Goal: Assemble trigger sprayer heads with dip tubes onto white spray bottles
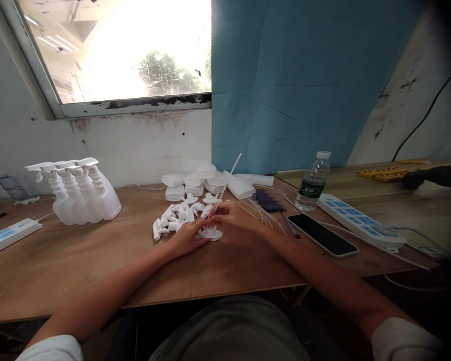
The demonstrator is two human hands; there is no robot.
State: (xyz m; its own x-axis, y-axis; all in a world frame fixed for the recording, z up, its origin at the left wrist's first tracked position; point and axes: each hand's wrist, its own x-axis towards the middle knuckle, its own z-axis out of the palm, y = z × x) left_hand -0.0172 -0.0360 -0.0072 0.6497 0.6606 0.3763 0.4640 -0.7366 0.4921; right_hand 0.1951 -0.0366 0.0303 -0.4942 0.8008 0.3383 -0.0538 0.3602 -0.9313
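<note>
My left hand [189, 238] is closed on a white spray head [213, 234] low over the wooden table. In my right hand [231, 217], pinched between the fingers, is a thin white tube [232, 173] that slants up and to the right. Its lower end meets the spray head, though my fingers hide the exact joint. Just beyond my left hand lies a loose pile of white spray heads [170, 215]. More thin tubes [265, 214] lie to the right of my right hand. Behind the pile, several white bottles [240, 186] are stacked on their sides.
White bottles fitted with spray heads [84, 195] stand in a row at the left. On the right are a phone [322, 234], a water bottle [312, 184] and a power strip [357, 220] with cables. Another power strip [17, 234] lies far left. The table's front edge [195, 296] is near my body.
</note>
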